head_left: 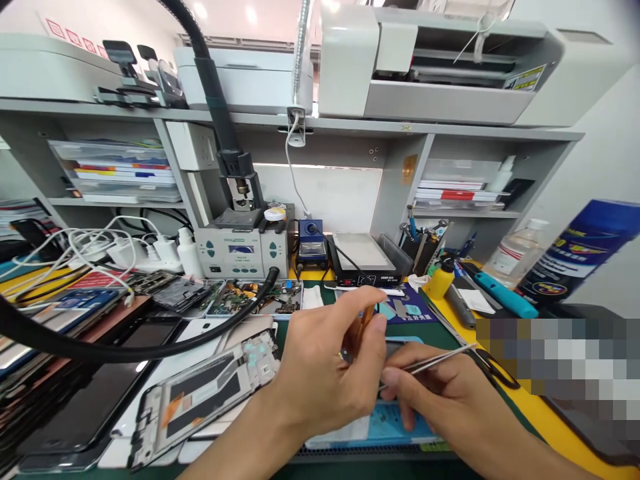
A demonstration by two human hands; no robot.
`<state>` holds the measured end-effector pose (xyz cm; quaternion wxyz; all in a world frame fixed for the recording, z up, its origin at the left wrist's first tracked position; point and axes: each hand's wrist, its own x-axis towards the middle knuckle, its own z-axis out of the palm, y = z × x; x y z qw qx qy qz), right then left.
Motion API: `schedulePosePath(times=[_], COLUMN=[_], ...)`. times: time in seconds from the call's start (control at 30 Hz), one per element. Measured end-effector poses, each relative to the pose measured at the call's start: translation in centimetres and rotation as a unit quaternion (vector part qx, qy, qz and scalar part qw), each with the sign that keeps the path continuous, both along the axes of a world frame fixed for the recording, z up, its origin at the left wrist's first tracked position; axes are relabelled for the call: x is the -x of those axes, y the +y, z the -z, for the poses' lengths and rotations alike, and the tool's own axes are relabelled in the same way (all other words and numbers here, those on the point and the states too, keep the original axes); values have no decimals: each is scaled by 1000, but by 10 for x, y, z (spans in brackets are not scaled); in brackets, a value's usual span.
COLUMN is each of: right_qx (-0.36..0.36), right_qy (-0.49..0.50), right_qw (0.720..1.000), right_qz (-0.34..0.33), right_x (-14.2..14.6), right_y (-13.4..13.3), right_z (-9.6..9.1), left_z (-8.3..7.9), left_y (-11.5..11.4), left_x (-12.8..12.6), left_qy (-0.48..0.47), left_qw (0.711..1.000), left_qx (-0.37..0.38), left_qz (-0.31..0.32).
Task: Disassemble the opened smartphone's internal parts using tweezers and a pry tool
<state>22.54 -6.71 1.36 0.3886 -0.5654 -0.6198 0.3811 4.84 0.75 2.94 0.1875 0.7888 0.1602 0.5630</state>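
My left hand point(330, 360) is closed, with thumb and forefinger pinching an orange-brown strip point(369, 313) that looks like a flex cable; the fingers hide most of it. To its right, my right hand point(445, 390) is closed around metal tweezers point(445, 358). Their tips point toward the left hand and are partly hidden behind the fingers. Both hands are over a light-blue work tray point(390, 427) with a dark piece on it, largely covered by the hands. A stripped phone frame point(215, 383) lies left of my left hand.
Phones point(110, 380) are piled at the left. A black hose point(165, 357) arcs across them. Behind stand a parts tray point(255, 298), a hot-air station point(240, 250) and a heating plate point(365, 260). A yellow bottle point(441, 280), scissors point(495, 370) and a spray can point(583, 250) are at right.
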Motion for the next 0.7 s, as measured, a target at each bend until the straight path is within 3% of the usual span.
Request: schedulePosePath(times=[0.2, 0.27, 0.33, 0.43, 0.57, 0.7], right_qx=[-6, -7, -9, -18, -26, -27], right_qy=[-30, -36, -39, -37, -38, -40], right_qw=[1000, 999, 999, 999, 999, 999], right_qz=[3, 6, 7, 4, 1, 14], right_x=[-1, -1, -1, 0, 1, 0], right_y=[-1, -2, -2, -2, -3, -2], right_z=[-1, -2, -2, -3, -3, 0], left_z=[-2, -3, -4, -5, -6, -9], left_y=[-2, -4, -5, -7, -7, -4], left_x=[3, 4, 4, 0, -6, -6], left_qy=[-1, -14, -45, -83, -116, -157], left_qw=[997, 986, 953, 881, 815, 773], left_qx=[58, 139, 261, 405, 491, 533], left_qz=[53, 87, 145, 227, 284, 307])
